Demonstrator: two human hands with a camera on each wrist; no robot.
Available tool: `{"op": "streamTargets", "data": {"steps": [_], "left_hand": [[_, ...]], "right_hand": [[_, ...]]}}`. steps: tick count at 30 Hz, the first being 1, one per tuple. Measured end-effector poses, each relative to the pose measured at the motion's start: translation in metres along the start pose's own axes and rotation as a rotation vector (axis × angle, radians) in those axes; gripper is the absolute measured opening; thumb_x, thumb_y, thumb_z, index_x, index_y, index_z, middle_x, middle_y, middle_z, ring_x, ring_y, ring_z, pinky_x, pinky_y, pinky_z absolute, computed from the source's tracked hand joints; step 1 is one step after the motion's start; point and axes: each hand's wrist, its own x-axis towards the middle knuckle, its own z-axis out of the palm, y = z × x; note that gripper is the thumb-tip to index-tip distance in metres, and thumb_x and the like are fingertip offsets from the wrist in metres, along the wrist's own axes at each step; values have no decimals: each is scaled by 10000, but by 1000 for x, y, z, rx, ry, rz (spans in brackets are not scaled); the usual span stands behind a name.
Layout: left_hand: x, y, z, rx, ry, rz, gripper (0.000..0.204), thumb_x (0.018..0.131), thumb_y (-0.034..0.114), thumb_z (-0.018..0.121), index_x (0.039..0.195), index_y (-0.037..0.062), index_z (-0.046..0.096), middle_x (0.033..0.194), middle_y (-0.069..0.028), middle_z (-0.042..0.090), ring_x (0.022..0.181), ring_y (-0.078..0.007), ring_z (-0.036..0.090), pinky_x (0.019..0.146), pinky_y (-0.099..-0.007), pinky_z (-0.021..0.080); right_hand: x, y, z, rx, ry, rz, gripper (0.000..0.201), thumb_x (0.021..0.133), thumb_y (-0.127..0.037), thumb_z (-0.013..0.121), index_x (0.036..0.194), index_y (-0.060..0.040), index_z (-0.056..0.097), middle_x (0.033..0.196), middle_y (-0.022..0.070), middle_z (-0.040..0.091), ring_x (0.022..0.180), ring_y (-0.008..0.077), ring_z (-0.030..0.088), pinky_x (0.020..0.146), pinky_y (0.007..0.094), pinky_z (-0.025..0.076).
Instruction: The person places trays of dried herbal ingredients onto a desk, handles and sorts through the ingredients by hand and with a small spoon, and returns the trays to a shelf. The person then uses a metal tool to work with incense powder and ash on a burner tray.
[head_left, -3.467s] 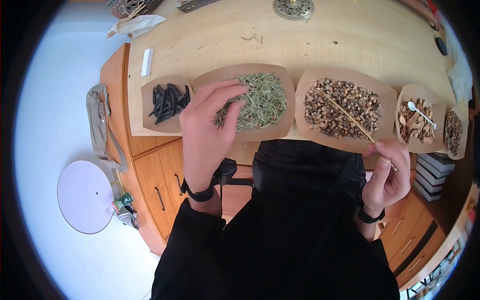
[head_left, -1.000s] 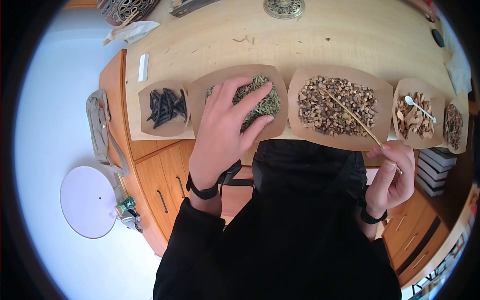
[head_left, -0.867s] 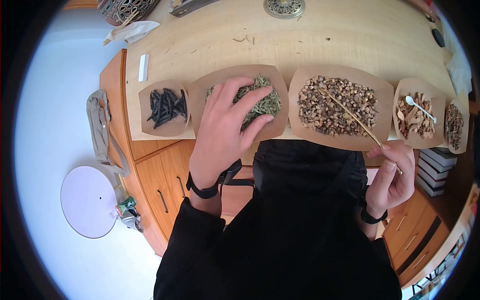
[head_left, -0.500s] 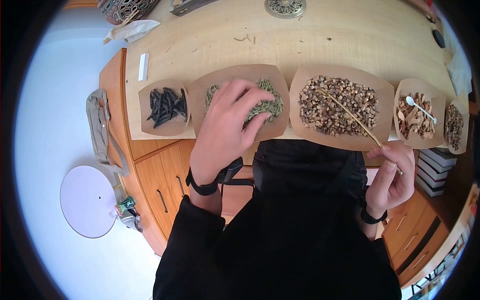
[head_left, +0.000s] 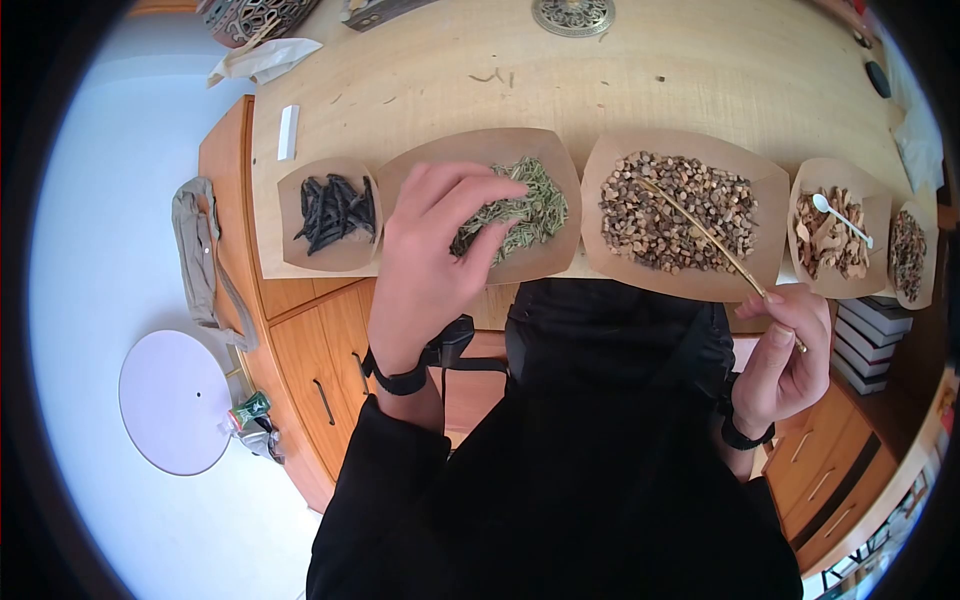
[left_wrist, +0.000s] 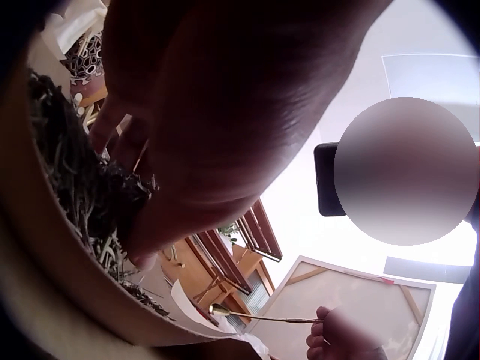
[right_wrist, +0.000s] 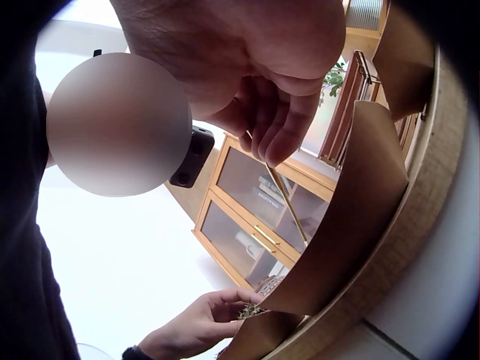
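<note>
In the head view, my left hand [head_left: 425, 260] is over the left part of a brown paper tray [head_left: 562, 165] of dried green herb [head_left: 540, 205]. Its thumb and fingers curl toward each other. The right wrist view shows a small tuft of herb [right_wrist: 250, 310] pinched between them. My right hand [head_left: 785, 345] grips the handle of a thin golden spoon [head_left: 712, 238]. The spoon slants over a second paper tray [head_left: 770, 195] filled with chopped brown pieces [head_left: 675, 240]; its small bowl [left_wrist: 219, 309] shows in the left wrist view.
To the left, a smaller tray holds black dried pods [head_left: 335, 212]. Rightward are a tray of pale bark-like slices with a white spoon [head_left: 843, 222] and another small tray of dried bits [head_left: 907, 260]. A white block [head_left: 288, 132] and an ornate metal disc [head_left: 573, 14] lie farther back.
From spread over the herb, my left hand's fingers have drawn together, and the hand has moved left, uncovering more herb on the right. The right hand and golden spoon stay nearly still.
</note>
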Motion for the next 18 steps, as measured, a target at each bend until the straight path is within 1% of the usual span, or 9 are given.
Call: {"op": "streamTargets", "data": {"steps": [1, 3, 7, 9, 13, 16, 18], "left_hand": [[0, -1, -1, 1, 1, 0, 292, 767, -26, 789, 1041, 69, 753, 1022, -117, 709, 958, -294, 666, 847, -367, 525], [-1, -3, -1, 20, 14, 5, 326, 781, -22, 760, 1081, 107, 750, 1009, -89, 700, 947, -320, 637, 801, -399, 532], [-4, -1, -1, -3, 24, -46, 344, 781, -26, 761, 1096, 113, 753, 988, -99, 714, 952, -320, 647, 804, -402, 538], [-7, -4, 0, -18, -15, -60, 370, 783, -19, 773, 1123, 125, 759, 983, -102, 720, 963, -320, 653, 791, -402, 542], [-10, -7, 2, -17, 0, -50, 370, 787, -2, 789, 1130, 134, 771, 985, -101, 719, 953, -314, 659, 784, -394, 545], [-10, -4, 1, -21, 15, -85, 346, 797, 5, 795, 1116, 136, 783, 978, -97, 722, 936, -302, 666, 789, -385, 547], [-10, -4, 0, -6, 38, -41, 299, 813, 17, 798, 1088, 134, 794, 1000, -96, 737, 955, -287, 681, 807, -374, 551]], "right_hand": [[0, 0, 0, 4, 1, 0, 188, 1024, -111, 593, 1046, 46, 694, 849, 144, 677, 701, 203, 640, 639, 290, 484], [0, 0, 0, 4, -3, -3, 188, 1023, -111, 595, 1044, 47, 694, 847, 143, 677, 702, 204, 640, 638, 291, 484], [0, 0, 1, -2, -11, -6, 189, 1021, -110, 596, 1038, 50, 695, 841, 141, 679, 703, 206, 640, 639, 293, 485], [0, 0, 0, -4, -10, -1, 188, 1020, -109, 596, 1037, 50, 694, 840, 141, 680, 704, 206, 640, 638, 293, 485], [0, 0, 0, -12, -14, -1, 184, 1018, -106, 598, 1037, 50, 694, 836, 139, 683, 705, 205, 638, 637, 294, 484], [0, 0, 1, -1, -13, 0, 181, 1017, -104, 599, 1039, 49, 694, 835, 138, 682, 704, 203, 635, 634, 292, 480], [0, 0, 1, -2, -11, 0, 181, 1017, -103, 598, 1040, 48, 694, 835, 138, 682, 704, 203, 634, 633, 291, 477]]}}
